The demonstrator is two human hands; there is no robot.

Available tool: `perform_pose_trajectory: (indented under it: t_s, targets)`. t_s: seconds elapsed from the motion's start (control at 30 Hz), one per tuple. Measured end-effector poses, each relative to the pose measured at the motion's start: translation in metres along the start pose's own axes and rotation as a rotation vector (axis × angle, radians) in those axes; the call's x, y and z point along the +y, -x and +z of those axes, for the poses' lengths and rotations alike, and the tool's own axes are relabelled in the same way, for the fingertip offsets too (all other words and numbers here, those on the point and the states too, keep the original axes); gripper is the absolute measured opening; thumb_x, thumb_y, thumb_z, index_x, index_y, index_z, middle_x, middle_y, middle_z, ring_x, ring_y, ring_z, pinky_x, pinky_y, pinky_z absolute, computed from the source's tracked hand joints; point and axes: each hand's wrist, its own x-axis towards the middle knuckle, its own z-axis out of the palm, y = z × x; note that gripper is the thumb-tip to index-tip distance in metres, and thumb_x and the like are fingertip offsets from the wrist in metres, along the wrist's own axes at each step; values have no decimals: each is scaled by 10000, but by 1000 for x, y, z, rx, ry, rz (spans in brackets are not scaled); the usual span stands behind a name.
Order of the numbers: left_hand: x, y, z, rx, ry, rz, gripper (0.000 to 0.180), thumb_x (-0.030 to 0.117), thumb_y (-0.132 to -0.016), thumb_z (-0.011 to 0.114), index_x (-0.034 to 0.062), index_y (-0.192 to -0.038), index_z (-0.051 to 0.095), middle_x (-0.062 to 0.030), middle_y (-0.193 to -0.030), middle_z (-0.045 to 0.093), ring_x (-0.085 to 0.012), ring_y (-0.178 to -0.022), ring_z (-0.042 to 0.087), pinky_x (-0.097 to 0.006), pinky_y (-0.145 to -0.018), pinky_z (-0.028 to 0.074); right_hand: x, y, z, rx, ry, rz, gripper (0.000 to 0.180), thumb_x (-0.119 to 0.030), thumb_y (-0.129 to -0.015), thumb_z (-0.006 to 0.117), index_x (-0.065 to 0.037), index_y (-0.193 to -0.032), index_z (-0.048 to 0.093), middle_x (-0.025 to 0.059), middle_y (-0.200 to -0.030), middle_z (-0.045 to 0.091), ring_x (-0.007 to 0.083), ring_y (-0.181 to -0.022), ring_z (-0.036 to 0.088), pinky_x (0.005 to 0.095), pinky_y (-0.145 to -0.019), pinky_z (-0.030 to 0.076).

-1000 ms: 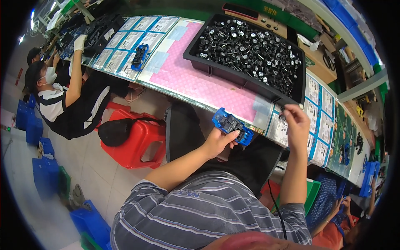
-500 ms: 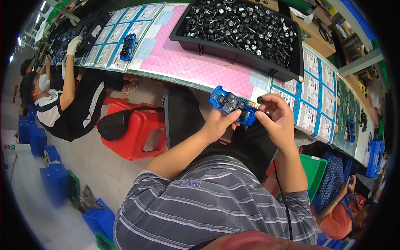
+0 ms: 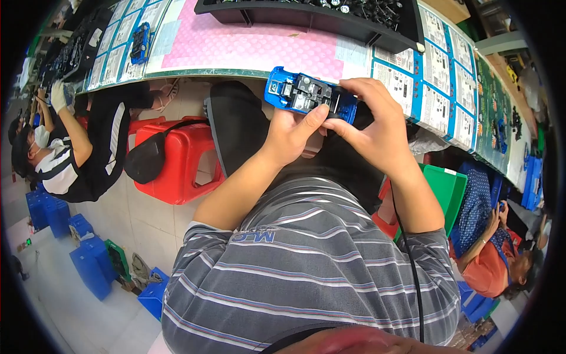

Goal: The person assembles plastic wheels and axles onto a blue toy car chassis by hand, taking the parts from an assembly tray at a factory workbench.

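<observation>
A blue toy-car chassis with grey and black parts inside is held in front of my chest, just below the table edge. My left hand grips it from underneath, thumb up against its near side. My right hand closes over its right end, fingers curled around the black part there. A black tray of small dark parts stands on the pink mat on the table above.
Another blue chassis lies on printed sheets at the left. A masked person sits at the left beside a red stool. Another person sits at the right near a green bin. Blue crates stand on the floor.
My hands have brought the blue chassis down from the table edge toward my chest. My right hand, apart from it a second ago, has closed on its right end.
</observation>
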Motion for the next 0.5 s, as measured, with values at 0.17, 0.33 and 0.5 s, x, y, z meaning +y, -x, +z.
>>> perform_pose_trajectory:
  t_s: [0.17, 0.33, 0.5]
  targets:
    - [-1, 1, -6, 3, 28, -65, 251, 193, -975, 649, 27, -1139, 558, -43, -966, 639, -89, -784, 610, -237, -655, 508, 0, -1, 3, -87, -7, 39, 570, -179, -672, 876, 0, -1155, 631, 166, -1101, 655, 346, -1025, 623, 405, -907, 502]
    - [-9, -4, -12, 17, 38, -91, 257, 210, -989, 628, 26, -1152, 553, -49, -943, 647, -91, -773, 610, -239, -653, 506, 13, 6, 12, -92, -58, 62, 658, -166, -677, 877, 9, -1251, 606, 185, -1184, 630, 356, -1081, 618, 407, -929, 504]
    - [-10, -8, -11, 35, 43, -89, 272, 224, -986, 630, 26, -1158, 561, -52, -947, 650, -96, -774, 617, -240, -651, 506, 16, 7, 10, -41, -96, 54, 728, -213, -662, 892, 6, -1281, 579, 195, -1198, 614, 362, -1103, 611, 407, -944, 498]
